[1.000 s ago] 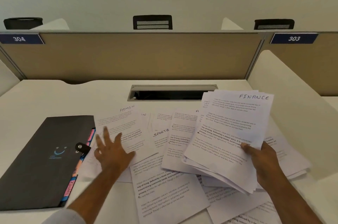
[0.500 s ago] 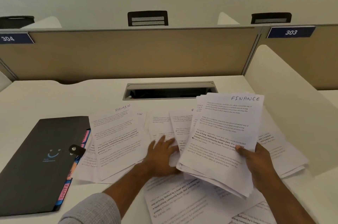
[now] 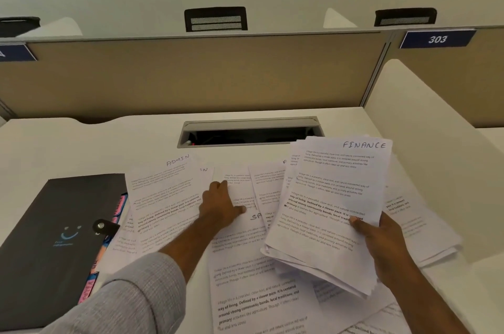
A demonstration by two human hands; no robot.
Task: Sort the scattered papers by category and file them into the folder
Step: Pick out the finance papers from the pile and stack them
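Head view, right hand (image 3: pixel 381 241) grip clamped on FINANCE stack (image 3: pixel 330 205), left hand (image 3: pixel 218 207) flat on loose sheets (image 3: pixel 245 265), dark folder (image 3: pixel 51 238) closed.

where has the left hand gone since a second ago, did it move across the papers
Yes. The left hand moved right, away from the closed black folder, from the ADMIN sheet toward the FINANCE stack.

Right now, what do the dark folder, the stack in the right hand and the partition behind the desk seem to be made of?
Dark folder: looks like matte plastic, with a strap and metal-looking snap.
Stack held by the right hand: thin white printed paper; the sheets bend and fan at the edges.
Partition: tan, flat, dull; probably fabric or laminate, with a grey metal-looking top rail.
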